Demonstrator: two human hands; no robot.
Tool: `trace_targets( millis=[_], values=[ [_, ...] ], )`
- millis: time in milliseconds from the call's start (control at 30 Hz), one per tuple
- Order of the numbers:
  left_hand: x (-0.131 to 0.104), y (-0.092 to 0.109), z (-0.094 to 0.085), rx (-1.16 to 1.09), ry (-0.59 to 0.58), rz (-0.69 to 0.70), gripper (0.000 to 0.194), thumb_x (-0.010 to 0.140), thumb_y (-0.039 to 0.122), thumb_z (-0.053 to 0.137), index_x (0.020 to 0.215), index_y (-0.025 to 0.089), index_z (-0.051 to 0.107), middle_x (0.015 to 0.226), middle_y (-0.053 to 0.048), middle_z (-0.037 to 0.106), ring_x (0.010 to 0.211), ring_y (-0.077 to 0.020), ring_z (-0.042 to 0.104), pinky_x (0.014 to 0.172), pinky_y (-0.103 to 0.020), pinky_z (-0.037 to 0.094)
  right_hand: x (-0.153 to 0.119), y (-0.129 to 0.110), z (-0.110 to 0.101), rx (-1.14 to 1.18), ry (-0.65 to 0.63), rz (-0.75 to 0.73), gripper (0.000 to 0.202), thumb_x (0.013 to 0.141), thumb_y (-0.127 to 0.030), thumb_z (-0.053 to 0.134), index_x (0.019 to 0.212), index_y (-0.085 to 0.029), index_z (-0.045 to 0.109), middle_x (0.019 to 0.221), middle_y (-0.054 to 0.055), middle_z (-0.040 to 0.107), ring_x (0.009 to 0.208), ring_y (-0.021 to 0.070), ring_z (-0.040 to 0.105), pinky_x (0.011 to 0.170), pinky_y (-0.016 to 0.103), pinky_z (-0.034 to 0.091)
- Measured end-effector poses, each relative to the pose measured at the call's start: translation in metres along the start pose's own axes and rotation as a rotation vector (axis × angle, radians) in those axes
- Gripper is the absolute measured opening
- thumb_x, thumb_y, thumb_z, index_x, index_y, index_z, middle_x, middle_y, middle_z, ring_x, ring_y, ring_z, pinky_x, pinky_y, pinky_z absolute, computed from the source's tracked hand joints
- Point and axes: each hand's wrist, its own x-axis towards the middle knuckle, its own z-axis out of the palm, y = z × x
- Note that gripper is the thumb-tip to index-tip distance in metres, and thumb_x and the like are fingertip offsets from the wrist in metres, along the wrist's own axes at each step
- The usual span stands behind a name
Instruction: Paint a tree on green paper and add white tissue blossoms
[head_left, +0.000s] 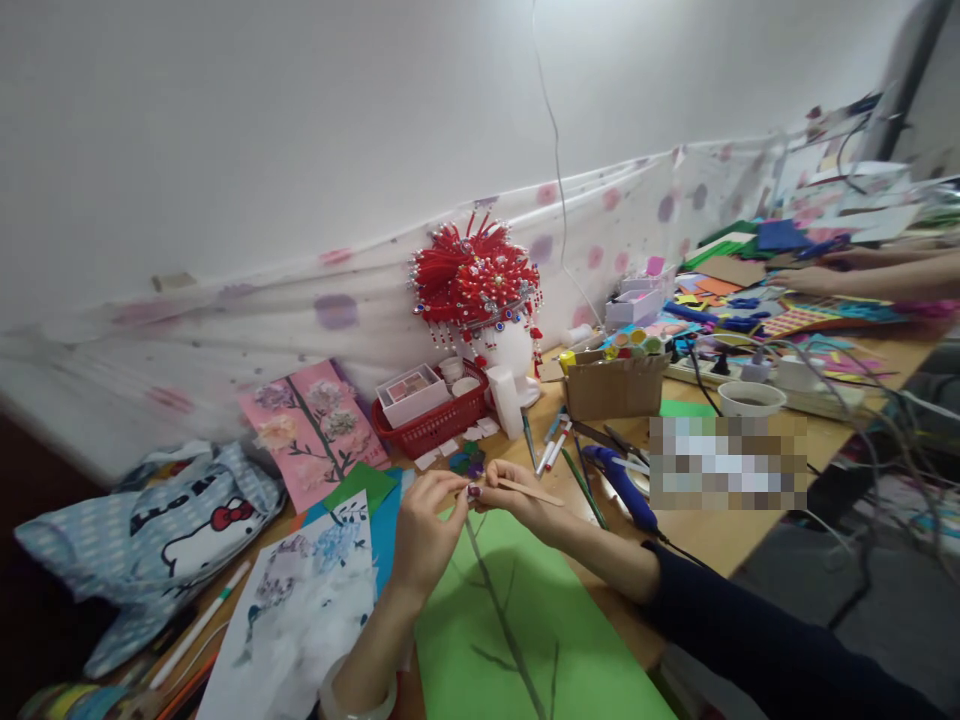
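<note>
Above a green sheet (555, 630) with a dark painted branch, my two hands meet at the fingertips. Between them is a small dark red and white piece (473, 491), too small to name. My left hand (427, 525) pinches at it, fingers closed. My right hand (517, 498) is closed too, with a flat wooden craft stick (531, 492) lying across its fingers and pointing right. Just beyond the fingertips lie several dark green and purple bits (469, 460). A white sheet with painted flowers (292, 610) is beside my left forearm.
A blue glue gun (622, 490), pens (551, 450) and a cardboard box (615, 385) stand right. Behind are a red basket (427, 425) and a red beaded headdress (480, 270). Left lies a blue bag (165, 530). Another person's hands (817, 275) are over coloured materials, far right.
</note>
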Motion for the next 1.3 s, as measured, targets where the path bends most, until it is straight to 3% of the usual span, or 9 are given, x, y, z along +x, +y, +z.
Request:
trace_targets(
  millis=[300, 533, 667, 767, 900, 1000, 1133, 1300],
  values=[
    [-0.003, -0.003, 0.003, 0.022, 0.022, 0.095, 0.009, 0.084, 0.024, 0.062, 0.085, 0.023, 0.07, 0.084, -0.003, 0.069, 0.081, -0.0189, 0.063, 0.077, -0.034, 0.049, 0.001, 0.004, -0.001, 0.078, 0.028, 0.031, 0.044, 0.055, -0.036, 0.084, 0.072, -0.02, 0.047, 0.065, -0.006, 0.056, 0.062, 0.0099, 0.057, 0.068, 0.027, 0.049],
    [-0.002, -0.008, 0.002, 0.154, -0.035, 0.229, 0.014, 0.083, 0.02, 0.062, 0.094, 0.024, 0.068, 0.091, -0.003, 0.07, 0.087, -0.0204, 0.063, 0.09, -0.041, 0.044, 0.004, 0.008, -0.005, 0.202, 0.038, 0.084, 0.03, 0.058, -0.025, 0.076, 0.068, -0.019, 0.049, 0.064, -0.005, 0.058, 0.065, 0.0119, 0.061, 0.073, 0.029, 0.05],
    [-0.001, -0.011, 0.0, 0.199, -0.053, 0.277, 0.013, 0.087, 0.019, 0.059, 0.096, 0.024, 0.068, 0.091, -0.003, 0.07, 0.088, -0.0199, 0.063, 0.092, -0.042, 0.042, 0.005, 0.01, -0.008, 0.233, 0.029, 0.131, 0.017, 0.063, -0.029, 0.065, 0.067, -0.019, 0.052, 0.068, -0.002, 0.063, 0.065, 0.0133, 0.063, 0.073, 0.031, 0.051],
    [-0.001, -0.011, -0.002, 0.174, -0.057, 0.258, 0.013, 0.09, 0.021, 0.056, 0.094, 0.024, 0.068, 0.09, -0.003, 0.07, 0.088, -0.0196, 0.062, 0.091, -0.04, 0.042, 0.007, 0.01, -0.011, 0.114, 0.035, 0.081, 0.02, 0.07, -0.037, 0.062, 0.069, -0.018, 0.055, 0.068, 0.0, 0.063, 0.067, 0.0147, 0.064, 0.073, 0.031, 0.051],
    [0.002, -0.012, -0.004, 0.074, -0.044, 0.151, 0.015, 0.09, 0.024, 0.054, 0.09, 0.023, 0.069, 0.087, -0.005, 0.069, 0.084, -0.0195, 0.062, 0.078, -0.033, 0.047, 0.012, 0.008, -0.015, -0.039, 0.093, -0.019, 0.036, 0.081, -0.053, 0.047, 0.073, -0.018, 0.055, 0.06, 0.001, 0.061, 0.06, 0.0169, 0.063, 0.064, 0.031, 0.051],
    [0.007, -0.019, 0.002, -0.032, -0.179, -0.047, 0.015, 0.087, 0.029, 0.057, 0.084, 0.022, 0.07, 0.085, -0.004, 0.071, 0.082, -0.0193, 0.064, 0.076, -0.031, 0.049, 0.017, 0.007, -0.022, -0.106, 0.214, -0.123, 0.043, 0.085, -0.057, 0.037, 0.086, -0.019, 0.057, 0.062, 0.001, 0.062, 0.056, 0.0157, 0.059, 0.055, 0.028, 0.047],
    [0.009, -0.037, 0.025, -0.128, -0.368, -0.331, 0.015, 0.08, 0.031, 0.061, 0.081, 0.019, 0.07, 0.085, -0.005, 0.073, 0.08, -0.02, 0.067, 0.076, -0.03, 0.051, 0.02, 0.012, -0.03, -0.265, 0.38, -0.195, 0.043, 0.088, -0.057, 0.039, 0.082, -0.019, 0.059, 0.071, 0.001, 0.065, 0.061, 0.0123, 0.057, 0.059, 0.025, 0.045],
    [0.005, -0.057, 0.05, -0.136, -0.436, -0.384, 0.015, 0.078, 0.026, 0.06, 0.081, 0.016, 0.07, 0.081, -0.006, 0.074, 0.073, -0.0191, 0.068, 0.069, -0.028, 0.051, 0.026, 0.023, -0.034, -0.185, 0.437, -0.154, 0.047, 0.076, -0.065, 0.054, 0.077, -0.018, 0.061, 0.066, 0.0, 0.063, 0.054, 0.0108, 0.055, 0.051, 0.023, 0.043]
  ],
)
